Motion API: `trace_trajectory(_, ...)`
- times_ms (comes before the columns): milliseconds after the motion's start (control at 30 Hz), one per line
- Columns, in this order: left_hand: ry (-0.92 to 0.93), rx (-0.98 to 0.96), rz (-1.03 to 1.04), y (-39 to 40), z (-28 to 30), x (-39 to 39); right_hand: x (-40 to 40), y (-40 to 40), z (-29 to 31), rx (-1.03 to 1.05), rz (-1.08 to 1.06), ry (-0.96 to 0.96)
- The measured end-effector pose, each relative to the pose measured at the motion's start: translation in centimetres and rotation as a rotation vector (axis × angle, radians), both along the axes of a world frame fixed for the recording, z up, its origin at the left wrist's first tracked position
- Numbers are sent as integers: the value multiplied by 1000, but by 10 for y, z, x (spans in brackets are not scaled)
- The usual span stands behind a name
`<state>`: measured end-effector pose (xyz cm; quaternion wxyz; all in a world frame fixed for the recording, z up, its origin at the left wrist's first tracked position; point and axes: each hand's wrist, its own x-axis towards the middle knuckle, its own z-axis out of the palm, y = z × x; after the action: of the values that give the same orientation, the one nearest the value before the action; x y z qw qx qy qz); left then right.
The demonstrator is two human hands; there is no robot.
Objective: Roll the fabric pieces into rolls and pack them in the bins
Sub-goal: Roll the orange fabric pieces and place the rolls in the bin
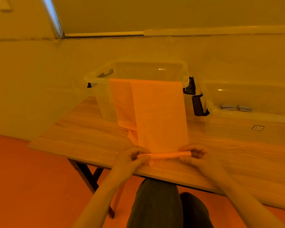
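Note:
A long orange fabric piece (160, 112) hangs over the front rim of a clear plastic bin (138, 69) and runs down onto the wooden table (82, 139). Its near end is rolled into a thin roll (166, 155) close to the table's front edge. My left hand (132, 157) pinches the roll's left end. My right hand (194, 154) pinches its right end. A second clear bin (247, 116) at the right holds two small grey fabric rolls (236, 107).
Black latch handles (198, 104) stick out between the two bins. The table stands against a pale wall, with folding legs (87, 175) under its left end. An orange floor lies to the left. My knees (156, 203) are under the front edge.

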<state>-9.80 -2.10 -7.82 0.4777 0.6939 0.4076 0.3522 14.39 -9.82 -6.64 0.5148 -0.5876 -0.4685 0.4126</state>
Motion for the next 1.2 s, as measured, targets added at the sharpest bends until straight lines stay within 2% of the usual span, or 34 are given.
trace_trajectory(300,-34,-13,-16,-2,5,0,-3,0,1,13,-11,-5)
trace_trajectory(633,47,58,-25,-4,9,1,-1,-2,2,-10,-14,-9)
trace_trajectory(767,-3,26,3,-5,9,2,-3,-2,1,23,-15,26)
trace_trajectory(1033,19,46,-4,-4,8,1,-2,-3,1,-1,10,-45)
trace_trajectory(1200,-74,-21,20,-3,7,0,-2,-1,1,9,-11,-12)
